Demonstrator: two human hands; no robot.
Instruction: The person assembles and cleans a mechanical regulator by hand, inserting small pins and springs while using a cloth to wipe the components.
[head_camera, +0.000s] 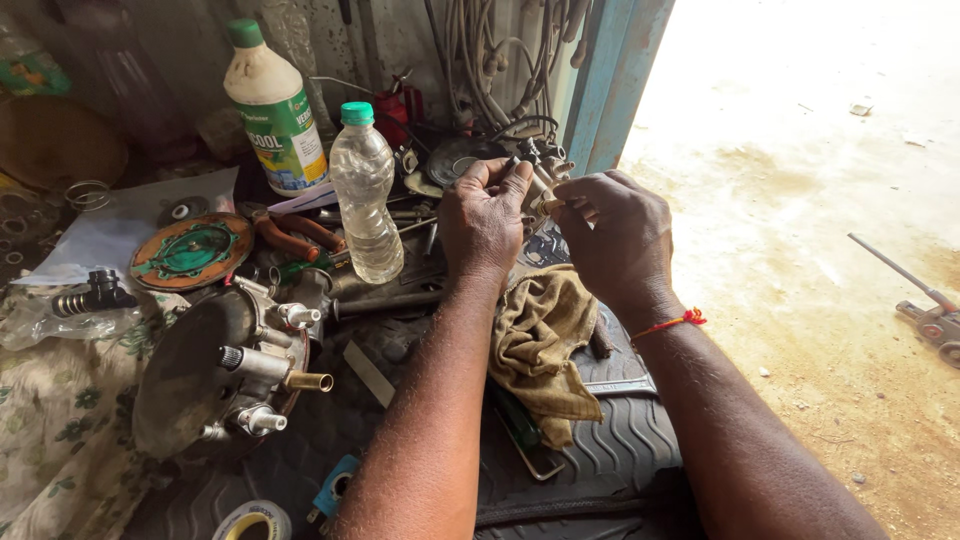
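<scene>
My left hand (482, 222) and my right hand (612, 238) are raised together over the black rubber mat (610, 455), both gripping a small metal valve part (540, 172) with brass fittings. The left fingers wrap its left side; the right fingers pinch a brass piece at its right side. Much of the part is hidden behind my hands. A red thread circles my right wrist. A dirty tan rag (545, 340) lies on the mat just below the hands.
A round grey metal regulator body (220, 375) with brass nozzles lies at left. Behind stand a clear plastic bottle (364, 195) and a white bottle with green cap (270, 110). A green gasket disc (190, 250), pliers, tape roll (255, 522) and hoses surround them. Sandy ground lies right.
</scene>
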